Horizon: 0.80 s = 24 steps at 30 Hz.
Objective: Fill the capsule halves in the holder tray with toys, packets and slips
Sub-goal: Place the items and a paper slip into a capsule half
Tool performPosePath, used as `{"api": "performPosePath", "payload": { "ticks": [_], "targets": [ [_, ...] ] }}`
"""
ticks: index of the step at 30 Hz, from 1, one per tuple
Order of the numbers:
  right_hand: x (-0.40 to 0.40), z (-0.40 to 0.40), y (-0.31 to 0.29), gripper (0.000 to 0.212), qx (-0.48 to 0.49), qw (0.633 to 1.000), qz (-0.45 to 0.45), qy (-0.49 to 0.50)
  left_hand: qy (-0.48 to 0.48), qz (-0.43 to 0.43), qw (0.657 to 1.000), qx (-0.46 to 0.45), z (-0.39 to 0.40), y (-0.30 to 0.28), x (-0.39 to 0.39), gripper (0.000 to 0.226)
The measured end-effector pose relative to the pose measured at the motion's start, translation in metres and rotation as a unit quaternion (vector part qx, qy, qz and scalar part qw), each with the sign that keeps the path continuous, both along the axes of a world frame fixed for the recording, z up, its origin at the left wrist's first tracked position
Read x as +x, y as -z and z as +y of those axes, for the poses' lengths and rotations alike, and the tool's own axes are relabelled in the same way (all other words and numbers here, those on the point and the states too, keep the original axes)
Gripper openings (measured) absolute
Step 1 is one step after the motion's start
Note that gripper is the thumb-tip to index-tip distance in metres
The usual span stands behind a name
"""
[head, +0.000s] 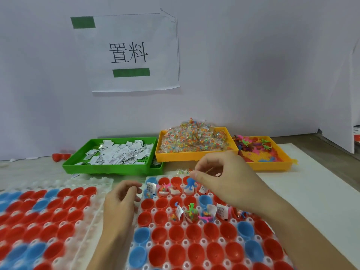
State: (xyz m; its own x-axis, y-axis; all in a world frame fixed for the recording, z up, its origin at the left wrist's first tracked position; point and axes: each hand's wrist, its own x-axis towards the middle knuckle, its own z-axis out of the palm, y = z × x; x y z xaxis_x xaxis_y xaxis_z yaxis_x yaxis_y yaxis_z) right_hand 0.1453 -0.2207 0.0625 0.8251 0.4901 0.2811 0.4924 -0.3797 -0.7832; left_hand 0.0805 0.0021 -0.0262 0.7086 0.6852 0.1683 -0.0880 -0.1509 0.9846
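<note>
The clear holder tray [167, 244] in front of me holds red and blue capsule halves. Several halves in its far rows contain toys, bead packets and white slips. My right hand [226, 182] hovers over the far row with its fingers curled, and small toy pieces show inside the curl. A blue toy [190, 184] stands in a half just under its thumb tip. My left hand [121, 199] lies at the tray's left edge, fingers curled inward. What is inside that curl is hidden.
A second holder tray [97, 211] of empty halves lies at the left. Along the wall stand a green tray [109, 168] of slips, a yellow tray [194, 157] heaped with bead packets, and another yellow tray [272, 166] of toys. A white mat [311, 191] is at the right.
</note>
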Motion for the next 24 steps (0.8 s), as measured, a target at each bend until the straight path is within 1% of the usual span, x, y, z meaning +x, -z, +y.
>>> {"api": "performPosePath", "payload": {
  "ticks": [4,7,11,15,24],
  "targets": [
    [-0.009,0.033,0.005,0.013,-0.090,0.994,-0.001,-0.067,0.004,0.002,1.000,0.009,0.000,-0.001,0.002,0.027],
    [-0.009,0.051,0.011,0.011,-0.138,0.986,-0.007,-0.089,0.008,-0.003,1.000,0.023,0.002,-0.001,0.004,0.025],
    [-0.008,0.067,0.015,0.012,-0.174,0.978,-0.031,-0.109,0.010,-0.012,1.000,0.013,0.006,0.003,0.007,0.026],
    [-0.007,0.078,0.017,0.014,-0.181,0.976,-0.044,-0.111,0.007,-0.022,1.000,-0.013,0.009,0.007,0.008,0.026],
    [-0.012,0.087,0.018,0.013,-0.252,0.959,-0.053,-0.120,0.005,-0.021,1.000,-0.010,0.011,0.008,0.009,0.025]
  ]
}}
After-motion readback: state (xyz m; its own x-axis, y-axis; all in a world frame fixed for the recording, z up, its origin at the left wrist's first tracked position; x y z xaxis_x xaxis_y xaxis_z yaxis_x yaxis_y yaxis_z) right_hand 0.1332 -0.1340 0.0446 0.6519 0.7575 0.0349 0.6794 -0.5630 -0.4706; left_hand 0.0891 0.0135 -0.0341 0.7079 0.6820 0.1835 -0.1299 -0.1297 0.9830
